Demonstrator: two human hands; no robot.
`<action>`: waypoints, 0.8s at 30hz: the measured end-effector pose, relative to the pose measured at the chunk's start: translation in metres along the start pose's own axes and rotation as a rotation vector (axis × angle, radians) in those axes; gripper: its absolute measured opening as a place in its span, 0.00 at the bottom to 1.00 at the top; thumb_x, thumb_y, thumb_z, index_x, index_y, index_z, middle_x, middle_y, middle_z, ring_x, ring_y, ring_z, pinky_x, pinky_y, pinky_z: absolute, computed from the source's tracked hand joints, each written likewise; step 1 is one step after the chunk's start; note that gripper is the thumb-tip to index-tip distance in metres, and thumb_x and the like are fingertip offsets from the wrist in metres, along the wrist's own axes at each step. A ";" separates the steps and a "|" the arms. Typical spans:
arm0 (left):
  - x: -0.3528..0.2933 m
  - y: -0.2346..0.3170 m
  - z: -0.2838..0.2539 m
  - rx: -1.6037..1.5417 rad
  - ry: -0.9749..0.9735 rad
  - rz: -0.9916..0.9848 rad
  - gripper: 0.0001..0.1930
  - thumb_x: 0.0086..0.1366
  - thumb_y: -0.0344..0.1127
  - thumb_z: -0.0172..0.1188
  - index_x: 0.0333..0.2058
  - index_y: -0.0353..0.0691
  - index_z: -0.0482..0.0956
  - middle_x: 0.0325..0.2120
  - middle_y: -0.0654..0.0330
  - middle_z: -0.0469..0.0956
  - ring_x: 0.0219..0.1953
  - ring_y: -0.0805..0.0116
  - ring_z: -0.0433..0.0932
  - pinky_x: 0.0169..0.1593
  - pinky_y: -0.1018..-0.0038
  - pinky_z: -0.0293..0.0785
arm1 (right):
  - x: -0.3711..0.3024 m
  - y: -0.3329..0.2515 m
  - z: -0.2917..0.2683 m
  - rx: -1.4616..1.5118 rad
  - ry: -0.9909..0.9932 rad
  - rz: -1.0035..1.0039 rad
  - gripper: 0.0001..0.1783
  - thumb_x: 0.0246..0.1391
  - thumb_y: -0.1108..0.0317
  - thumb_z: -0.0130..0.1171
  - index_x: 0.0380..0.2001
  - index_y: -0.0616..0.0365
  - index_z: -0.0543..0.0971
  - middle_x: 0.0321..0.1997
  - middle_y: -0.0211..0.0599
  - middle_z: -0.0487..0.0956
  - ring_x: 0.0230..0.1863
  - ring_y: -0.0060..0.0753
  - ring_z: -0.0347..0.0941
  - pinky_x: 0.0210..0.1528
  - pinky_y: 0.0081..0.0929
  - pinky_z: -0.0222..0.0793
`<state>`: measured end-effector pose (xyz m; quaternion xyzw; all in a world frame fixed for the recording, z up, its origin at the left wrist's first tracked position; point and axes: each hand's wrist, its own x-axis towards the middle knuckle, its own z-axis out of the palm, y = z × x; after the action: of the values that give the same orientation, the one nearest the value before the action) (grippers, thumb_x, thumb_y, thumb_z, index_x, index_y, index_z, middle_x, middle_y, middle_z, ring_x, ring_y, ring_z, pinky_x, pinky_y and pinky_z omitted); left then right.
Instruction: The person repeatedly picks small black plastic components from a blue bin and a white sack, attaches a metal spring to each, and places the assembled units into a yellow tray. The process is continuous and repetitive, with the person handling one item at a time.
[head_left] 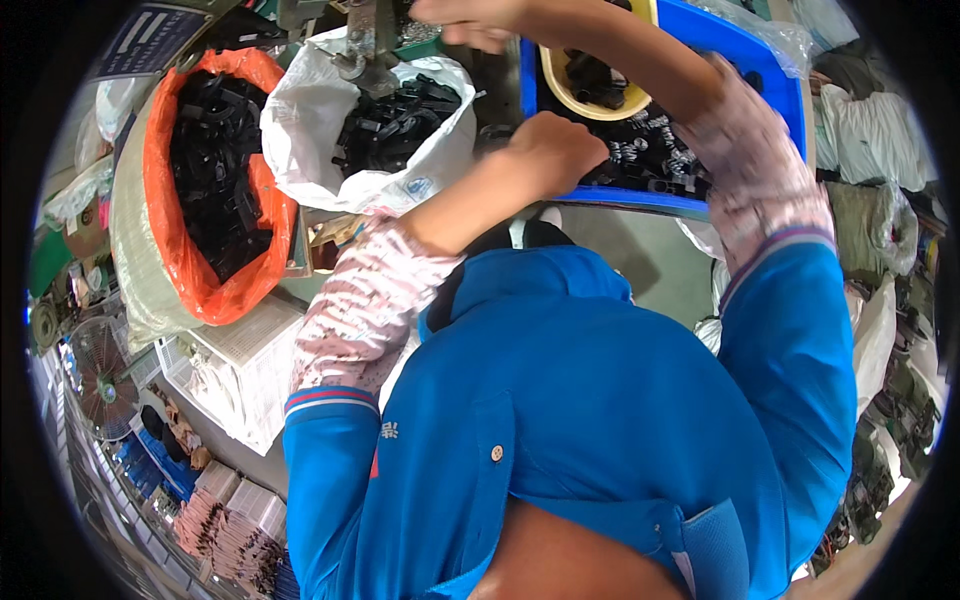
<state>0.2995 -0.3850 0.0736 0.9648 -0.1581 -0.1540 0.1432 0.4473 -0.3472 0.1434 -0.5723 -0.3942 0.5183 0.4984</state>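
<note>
My left hand [562, 155] is closed over the near left edge of a blue bin [640, 198], its fingers curled down; whatever they hold is hidden. Inside the bin lie small shiny metal springs [650, 140] and black parts. My right arm crosses above a yellow bowl [600, 112] holding black parts [595, 80]. At the top edge, my right hand [472, 20] stretches its fingers leftward toward a metal machine [368, 50], with nothing visible in them. Left of my left hand, a white sack [310, 125] stands below the machine, with black plastic parts [395, 120] in it.
An orange-lined sack [270, 270] of black parts stands farther left. Below it are a white plastic crate [240, 370] and a standing fan [105, 390]. Fabric bundles and bags [875, 130] line the right side. A dark blue sign [150, 40] is at the top left.
</note>
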 end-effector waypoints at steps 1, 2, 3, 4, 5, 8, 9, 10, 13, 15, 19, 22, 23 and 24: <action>0.008 0.001 0.013 0.039 0.102 0.046 0.05 0.51 0.30 0.59 0.28 0.44 0.83 0.27 0.55 0.83 0.34 0.56 0.83 0.36 0.63 0.77 | -0.040 -0.015 -0.006 0.006 0.008 -0.043 0.11 0.60 0.63 0.56 0.35 0.59 0.80 0.22 0.34 0.76 0.18 0.22 0.68 0.19 0.20 0.63; 0.020 0.002 0.024 0.089 0.098 0.073 0.04 0.50 0.30 0.60 0.26 0.44 0.82 0.26 0.55 0.82 0.33 0.55 0.83 0.35 0.63 0.77 | -0.073 0.001 -0.022 -0.003 0.162 -0.096 0.14 0.59 0.59 0.61 0.40 0.58 0.80 0.22 0.34 0.77 0.16 0.23 0.69 0.18 0.18 0.62; 0.031 0.001 0.036 0.140 0.094 0.102 0.02 0.50 0.30 0.61 0.24 0.44 0.82 0.24 0.55 0.82 0.31 0.55 0.83 0.35 0.62 0.77 | -0.120 0.034 -0.029 -0.318 0.289 -0.165 0.15 0.65 0.63 0.52 0.48 0.59 0.78 0.19 0.23 0.66 0.17 0.11 0.59 0.17 0.15 0.51; 0.039 0.000 0.048 0.186 0.089 0.108 0.01 0.49 0.30 0.62 0.22 0.44 0.81 0.22 0.55 0.81 0.30 0.55 0.83 0.35 0.62 0.77 | -0.152 0.031 -0.029 -0.290 0.330 -0.192 0.17 0.64 0.61 0.54 0.49 0.60 0.79 0.23 0.25 0.73 0.20 0.11 0.65 0.20 0.16 0.55; 0.041 -0.003 0.056 0.191 0.121 0.125 0.03 0.48 0.30 0.62 0.19 0.45 0.82 0.22 0.56 0.82 0.29 0.58 0.83 0.33 0.65 0.77 | -0.182 0.035 -0.038 -0.277 0.349 -0.076 0.16 0.63 0.62 0.56 0.47 0.61 0.79 0.23 0.24 0.72 0.21 0.11 0.65 0.21 0.15 0.58; 0.052 0.003 0.045 0.272 -0.096 0.098 0.03 0.49 0.30 0.61 0.22 0.44 0.84 0.24 0.56 0.83 0.31 0.59 0.84 0.33 0.66 0.77 | -0.247 0.092 -0.050 -0.334 0.498 0.171 0.10 0.60 0.67 0.59 0.41 0.61 0.81 0.27 0.25 0.77 0.23 0.12 0.69 0.24 0.12 0.65; 0.053 0.001 0.046 0.272 -0.104 0.103 0.03 0.49 0.29 0.61 0.22 0.44 0.84 0.25 0.56 0.83 0.31 0.59 0.84 0.34 0.66 0.77 | -0.258 0.111 -0.046 -0.389 0.507 0.254 0.09 0.59 0.69 0.60 0.40 0.62 0.81 0.27 0.25 0.78 0.23 0.11 0.70 0.25 0.12 0.67; 0.055 -0.002 0.046 0.276 -0.110 0.106 0.04 0.49 0.29 0.61 0.23 0.43 0.84 0.25 0.55 0.83 0.32 0.59 0.84 0.34 0.66 0.77 | -0.263 0.129 -0.046 -0.461 0.463 0.235 0.09 0.57 0.71 0.61 0.40 0.61 0.81 0.27 0.28 0.79 0.23 0.15 0.71 0.26 0.17 0.69; 0.057 -0.003 0.042 0.269 -0.186 0.072 0.05 0.51 0.29 0.60 0.25 0.43 0.84 0.26 0.55 0.84 0.32 0.58 0.84 0.33 0.66 0.78 | -0.258 0.162 -0.046 -0.870 0.451 0.030 0.09 0.52 0.74 0.60 0.38 0.56 0.82 0.30 0.35 0.80 0.29 0.35 0.76 0.31 0.30 0.73; 0.059 0.001 0.039 0.259 -0.247 0.023 0.05 0.52 0.29 0.60 0.26 0.42 0.85 0.28 0.54 0.84 0.34 0.57 0.84 0.35 0.65 0.78 | -0.246 0.167 -0.050 -1.088 0.449 0.007 0.09 0.50 0.74 0.58 0.34 0.52 0.83 0.35 0.39 0.79 0.37 0.47 0.78 0.36 0.38 0.74; 0.056 0.014 0.034 0.312 -0.285 -0.046 0.07 0.55 0.30 0.59 0.31 0.42 0.86 0.32 0.57 0.85 0.39 0.62 0.84 0.40 0.68 0.78 | -0.224 0.171 -0.050 -1.156 0.264 -0.097 0.07 0.49 0.74 0.59 0.32 0.52 0.82 0.34 0.36 0.76 0.38 0.47 0.77 0.35 0.42 0.74; 0.041 0.007 0.025 0.239 -0.205 -0.031 0.07 0.55 0.30 0.60 0.31 0.42 0.85 0.31 0.57 0.84 0.38 0.60 0.84 0.40 0.67 0.78 | -0.215 0.171 -0.049 -1.161 0.150 -0.126 0.08 0.48 0.73 0.60 0.33 0.51 0.82 0.34 0.36 0.77 0.37 0.47 0.77 0.35 0.42 0.74; 0.034 0.004 0.018 0.182 -0.205 -0.044 0.09 0.55 0.34 0.62 0.35 0.40 0.84 0.32 0.55 0.83 0.38 0.55 0.82 0.41 0.65 0.77 | -0.214 0.172 -0.047 -1.122 0.131 -0.127 0.09 0.47 0.74 0.60 0.33 0.51 0.82 0.33 0.37 0.77 0.38 0.48 0.77 0.35 0.43 0.74; 0.027 -0.001 0.019 0.088 -0.090 -0.033 0.11 0.54 0.35 0.64 0.37 0.41 0.83 0.31 0.54 0.83 0.37 0.54 0.82 0.42 0.64 0.77 | -0.213 0.176 -0.045 -1.122 0.117 -0.135 0.08 0.46 0.74 0.61 0.33 0.52 0.81 0.33 0.37 0.77 0.37 0.48 0.77 0.35 0.43 0.73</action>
<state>0.3176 -0.3980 0.0489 0.9648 -0.1548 -0.1923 0.0906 0.4475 -0.5946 0.0120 -0.7506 -0.6169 0.1639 0.1711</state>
